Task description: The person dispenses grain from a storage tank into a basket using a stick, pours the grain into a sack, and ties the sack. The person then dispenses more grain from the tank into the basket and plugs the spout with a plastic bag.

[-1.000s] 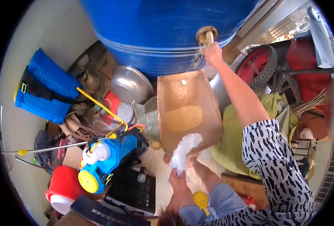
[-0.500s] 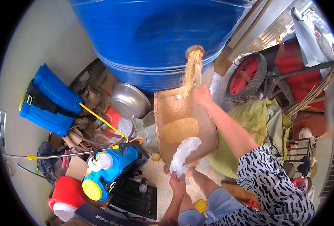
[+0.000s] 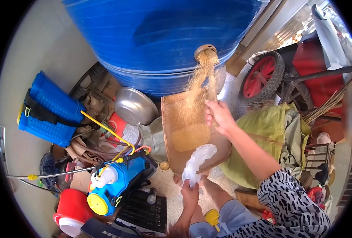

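Observation:
Golden grain [image 3: 198,85] pours from a round spout [image 3: 206,49] low on the big blue tank [image 3: 164,35]. It falls into a woven scoop basket [image 3: 172,158] on the floor, where a pile of grain [image 3: 190,137] lies. My right hand [image 3: 220,116] is closed around a wooden stick [image 3: 212,81], whose upper end reaches the spout beside the flow. Over the basket's near edge, my left hand [image 3: 190,193] grips the lower end of a crumpled, translucent plastic bag [image 3: 198,162]. The bag's contents, if any, cannot be made out.
Left of the basket stand a steel basin [image 3: 134,105], a blue backpack sprayer [image 3: 120,178] and a red bucket [image 3: 73,206]. A yellow-green sack [image 3: 255,142] lies right of it, below a red-hubbed wheel [image 3: 262,76]. The sprayer's wand [image 3: 73,171] crosses the left side.
My right hand has moved down from near the spout, and the stick now shows clearly. The grain pile looks larger. The left hand and bag shift slightly right.

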A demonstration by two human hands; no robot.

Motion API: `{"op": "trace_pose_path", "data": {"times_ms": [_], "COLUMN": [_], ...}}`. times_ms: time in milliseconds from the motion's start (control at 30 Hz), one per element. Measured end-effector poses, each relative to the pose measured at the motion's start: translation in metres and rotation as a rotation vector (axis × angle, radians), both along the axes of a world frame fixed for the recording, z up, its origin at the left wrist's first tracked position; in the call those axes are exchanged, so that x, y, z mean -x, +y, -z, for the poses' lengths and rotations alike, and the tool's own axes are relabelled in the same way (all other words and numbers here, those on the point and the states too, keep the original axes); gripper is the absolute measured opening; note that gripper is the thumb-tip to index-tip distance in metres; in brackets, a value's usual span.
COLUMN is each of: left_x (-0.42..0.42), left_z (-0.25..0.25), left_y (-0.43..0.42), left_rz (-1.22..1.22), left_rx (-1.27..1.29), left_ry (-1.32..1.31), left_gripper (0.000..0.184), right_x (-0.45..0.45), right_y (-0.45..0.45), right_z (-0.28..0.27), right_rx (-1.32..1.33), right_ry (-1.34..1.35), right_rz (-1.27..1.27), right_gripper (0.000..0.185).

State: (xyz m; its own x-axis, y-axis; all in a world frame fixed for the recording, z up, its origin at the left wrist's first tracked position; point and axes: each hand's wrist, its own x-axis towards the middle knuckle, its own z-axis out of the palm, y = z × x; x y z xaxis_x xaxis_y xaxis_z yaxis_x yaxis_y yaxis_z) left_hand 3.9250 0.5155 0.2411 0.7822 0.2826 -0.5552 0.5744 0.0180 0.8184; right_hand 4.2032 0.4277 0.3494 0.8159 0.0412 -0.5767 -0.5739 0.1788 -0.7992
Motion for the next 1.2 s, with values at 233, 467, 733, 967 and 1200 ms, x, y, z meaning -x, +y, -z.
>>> {"op": "trace_pose_path", "data": {"times_ms": [233,467,733,967,1200], "left_x": [0.002,0.013,0.003,-0.003,-0.003], "left_z": [0.006,0.002,-0.009,0.009,0.002], "left_y": [0.001,0.007,0.013,0.022,0.036], "left_rz": [-0.021,-0.010,-0.011,-0.031,-0.075], "left_rx": [-0.048,-0.070,-0.089,-0.087,-0.039], "left_ry": [-0.042,-0.047,-0.027,-0.065,-0.007], "left_gripper": [0.014,0.019,0.016,0.015,0.016], "right_x": [-0.010,-0.080,0.000,0.005,-0.004], "right_y": [0.031,-0.003,0.001,0.011,0.048], "right_z": [0.018,0.054,0.018,-0.016,0.035], "right_rx": [0.066,0.921,0.286,-0.215,0.198], "right_ry": [-0.157,-0.286,0.028,0.128,-0.106], "right_rz": [-0.004,-0.200,-0.122,0.039,0.018], "right_gripper": [0.013,0.025,0.018,0.013,0.010]}}
